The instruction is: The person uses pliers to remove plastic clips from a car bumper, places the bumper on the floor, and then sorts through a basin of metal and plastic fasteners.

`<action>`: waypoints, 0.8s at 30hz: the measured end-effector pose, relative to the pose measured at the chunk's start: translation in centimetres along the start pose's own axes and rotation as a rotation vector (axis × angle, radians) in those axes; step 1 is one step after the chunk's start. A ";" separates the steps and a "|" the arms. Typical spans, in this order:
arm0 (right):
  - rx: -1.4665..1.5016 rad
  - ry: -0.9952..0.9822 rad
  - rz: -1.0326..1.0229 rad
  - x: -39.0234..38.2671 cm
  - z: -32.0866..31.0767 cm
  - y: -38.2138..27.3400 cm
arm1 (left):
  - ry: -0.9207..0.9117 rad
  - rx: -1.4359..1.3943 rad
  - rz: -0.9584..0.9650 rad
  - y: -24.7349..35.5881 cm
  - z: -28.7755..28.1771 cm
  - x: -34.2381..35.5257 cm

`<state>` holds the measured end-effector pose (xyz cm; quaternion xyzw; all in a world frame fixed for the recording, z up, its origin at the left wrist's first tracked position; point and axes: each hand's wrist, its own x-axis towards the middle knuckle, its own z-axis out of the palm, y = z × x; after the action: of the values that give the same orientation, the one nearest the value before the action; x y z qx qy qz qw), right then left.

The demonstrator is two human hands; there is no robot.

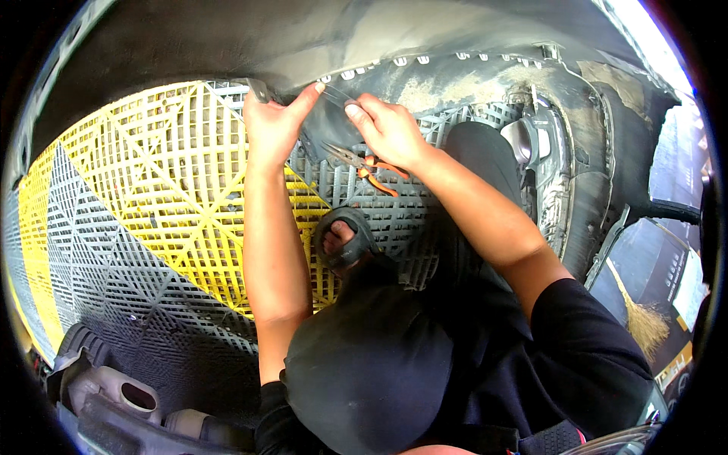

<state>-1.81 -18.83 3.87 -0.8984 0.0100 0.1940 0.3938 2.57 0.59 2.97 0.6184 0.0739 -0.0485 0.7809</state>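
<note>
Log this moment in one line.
left hand: by dark panel | right hand: holding thin strand | orange-handled pliers: on floor grating

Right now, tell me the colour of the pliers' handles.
The pliers' handles are orange with some black, showing best in the head view.

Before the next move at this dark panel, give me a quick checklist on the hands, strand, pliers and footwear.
1. Right hand gripping the thin strand: ok, thumb and fingers pinched at it.
2. Left hand grip: cannot tell; the thumb is out toward the strand, but the fingers are largely hidden.
3. Strand fastened to the dark panel: cannot tell, too fine to see.
4. Orange-handled pliers out of the hands: ok, lying below them on the slatted floor.
5. Pliers closed: not ok, handles spread.
6. Toes covered: not ok, bare in an open sandal.
</note>
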 end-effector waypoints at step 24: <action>0.243 0.196 0.044 0.0 3.5 -0.2 | 0.071 -0.013 0.053 -0.7 0.8 -0.3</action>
<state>-2.94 -16.16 1.84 -0.8583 0.0913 0.1114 0.4926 2.21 -0.39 2.54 0.6163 0.0856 -0.0055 0.7829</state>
